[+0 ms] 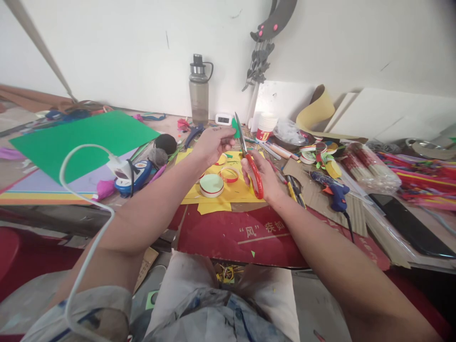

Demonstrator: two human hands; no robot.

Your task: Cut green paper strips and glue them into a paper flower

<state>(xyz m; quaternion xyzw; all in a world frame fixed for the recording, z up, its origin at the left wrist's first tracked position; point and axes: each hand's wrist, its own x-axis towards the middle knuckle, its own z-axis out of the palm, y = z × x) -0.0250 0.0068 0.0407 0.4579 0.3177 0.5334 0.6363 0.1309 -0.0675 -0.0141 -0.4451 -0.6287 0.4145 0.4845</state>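
My right hand (265, 173) is closed around the red handles of a pair of scissors (252, 164), whose blades point up and slightly left. Just left of the blades, my left hand (215, 142) pinches a small piece of green paper (235, 127). The green piece is close to the blades; whether they touch it I cannot tell. Below both hands lie yellow paper sheets (245, 194). On them rest a round white-topped paper cup piece (211, 185) with a red rim and a yellow-and-red ring (229, 175).
At the back stand a water bottle (198, 92), a small digital clock (224, 118) and paper cups (266, 127). A large green sheet (89, 140) lies left, near a white cable (64, 178). On the right are a blue glue gun (335, 192), a utility knife (295, 192) and a phone (409, 223).
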